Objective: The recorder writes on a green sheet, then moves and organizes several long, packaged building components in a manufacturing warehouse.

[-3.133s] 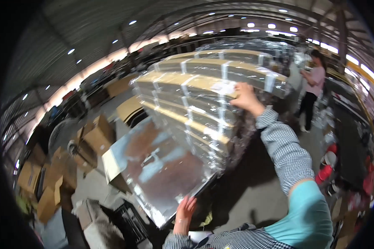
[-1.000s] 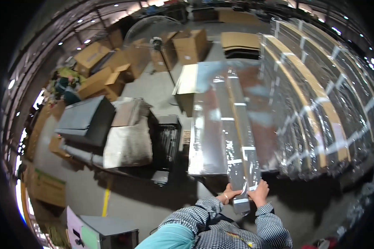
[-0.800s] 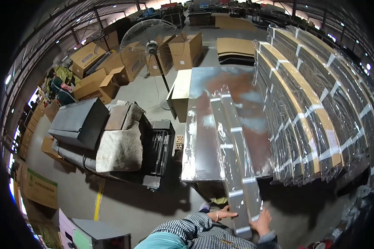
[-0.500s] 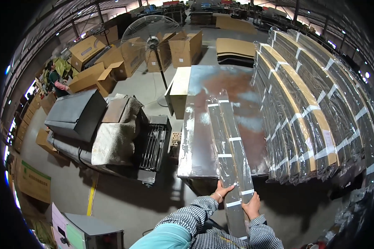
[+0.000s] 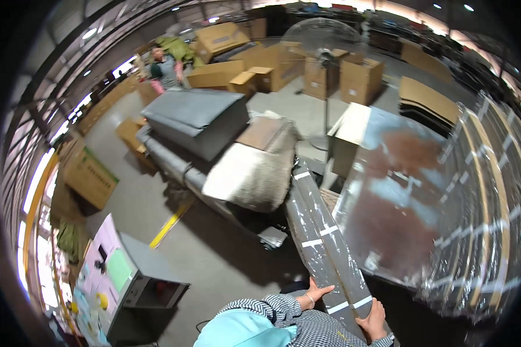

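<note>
Nearest to the camera, the left hand [image 5: 317,294] and the right hand [image 5: 375,319] were both closed on the near end of a long, flat, grey bundle wrapped in clear plastic and bound with white tape bands [image 5: 324,237], the left on its left edge and the right on its right edge. The bundle was carried in the air and pointed away from the person, with its far end over a beige cloth-covered heap [image 5: 252,168]. To carry it well, I judged that both hands should keep an even grip at the two edges and hold the bundle level, because the long far end could swing and hit the things near it. Just to the right of the bundle lay a wide shiny sheet of silver foil [image 5: 396,202] on a low pile, and further right stood a tall stack of similar plastic-wrapped flat packs with yellow edges [image 5: 492,220]. Further away was a big grey padded piece [image 5: 194,118], then a standing fan [image 5: 327,63], and brown cardboard boxes [image 5: 359,78] on the grey concrete floor [image 5: 202,260].
</note>
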{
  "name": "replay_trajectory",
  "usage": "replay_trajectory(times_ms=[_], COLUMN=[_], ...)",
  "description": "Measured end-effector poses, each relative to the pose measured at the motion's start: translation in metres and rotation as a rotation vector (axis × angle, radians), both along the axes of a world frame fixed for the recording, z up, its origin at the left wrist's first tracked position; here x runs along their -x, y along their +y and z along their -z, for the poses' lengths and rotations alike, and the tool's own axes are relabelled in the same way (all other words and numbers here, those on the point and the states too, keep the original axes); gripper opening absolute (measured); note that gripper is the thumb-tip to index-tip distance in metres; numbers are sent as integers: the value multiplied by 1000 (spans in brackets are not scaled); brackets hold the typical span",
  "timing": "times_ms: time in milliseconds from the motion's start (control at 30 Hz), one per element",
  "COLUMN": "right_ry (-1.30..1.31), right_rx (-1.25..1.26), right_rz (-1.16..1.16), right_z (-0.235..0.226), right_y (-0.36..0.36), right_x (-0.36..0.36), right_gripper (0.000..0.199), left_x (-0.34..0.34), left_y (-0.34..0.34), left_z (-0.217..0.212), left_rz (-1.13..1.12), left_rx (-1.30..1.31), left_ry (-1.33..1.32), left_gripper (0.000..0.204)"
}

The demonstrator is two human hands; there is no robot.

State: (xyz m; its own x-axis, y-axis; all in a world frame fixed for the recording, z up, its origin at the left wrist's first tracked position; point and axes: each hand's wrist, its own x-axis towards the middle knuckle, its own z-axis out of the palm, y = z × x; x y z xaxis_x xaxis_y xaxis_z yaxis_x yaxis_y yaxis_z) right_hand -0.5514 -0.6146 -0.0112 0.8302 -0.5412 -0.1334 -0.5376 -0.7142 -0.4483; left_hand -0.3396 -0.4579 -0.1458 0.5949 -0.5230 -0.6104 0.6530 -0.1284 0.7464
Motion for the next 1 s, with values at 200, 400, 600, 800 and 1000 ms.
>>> replay_trajectory(times_ms=[200,400,600,800,1000], right_ry=[-170,-215,-223,-183,-640], right_rx=[42,133,182,92,214], right_rz=[-263,-399,-396,-459,-310], right_z=[-5,-23,-9,-5,-40], right_y=[-33,-29,-37,-46,-88], right_x=[-146,-284,-328,-366,-433], right_gripper=[83,87,87,78,52], left_x=[-102,-215,-254,-279,-366], left_y=[11,28,22,19,-15], left_z=[-10,-37,-56,-18,-30], left_rz=[-354,-506,-570,-591,-605], left_rx=[53,181,214,273,485], left_ry=[-21,55,138,206,288], left_gripper=[101,89,93,83,50])
